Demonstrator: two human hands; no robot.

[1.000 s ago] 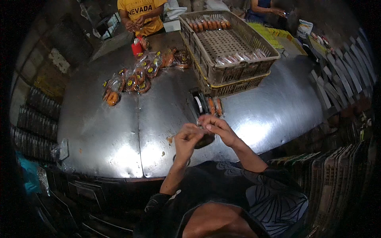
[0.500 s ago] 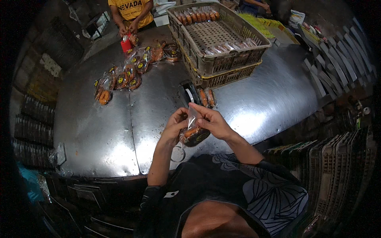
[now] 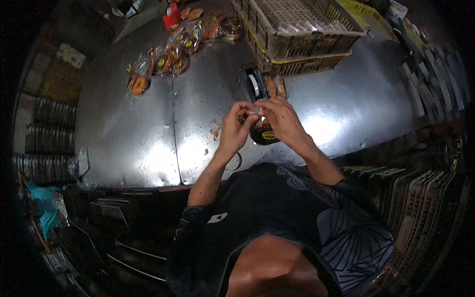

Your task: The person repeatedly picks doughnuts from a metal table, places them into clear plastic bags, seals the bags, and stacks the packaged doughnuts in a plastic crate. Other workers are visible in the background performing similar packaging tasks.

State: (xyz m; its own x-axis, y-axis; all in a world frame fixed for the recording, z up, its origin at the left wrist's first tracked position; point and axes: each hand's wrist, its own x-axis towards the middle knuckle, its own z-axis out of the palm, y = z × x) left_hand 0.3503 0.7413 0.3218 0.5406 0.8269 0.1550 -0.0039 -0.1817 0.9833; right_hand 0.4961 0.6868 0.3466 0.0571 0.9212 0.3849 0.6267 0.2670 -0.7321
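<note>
My left hand [image 3: 235,127] and my right hand [image 3: 284,120] meet above the near part of the metal table. Their fingertips are closed on the gathered top of a clear plastic bag of pastries [image 3: 265,134]. A yellow oval label marks the bag, which hangs below the fingers, dark brown inside and partly covered by my right hand. Just beyond my hands stands a black tape dispenser [image 3: 251,84] with a white roll. Right beside it lie wrapped orange-brown pastries [image 3: 276,88].
Stacked plastic crates [image 3: 309,47] holding wrapped pastries stand at the far side. Bagged pastries [image 3: 170,57] with yellow labels spread over the metal table [image 3: 128,126] at far left, near a red tape dispenser [image 3: 171,19]. Racked crates [image 3: 410,213] fill the right.
My view has tilted downward, so the person in yellow opposite is out of frame. My fingers have drawn closer together, bunching the bag's top, which stood up flat before.
</note>
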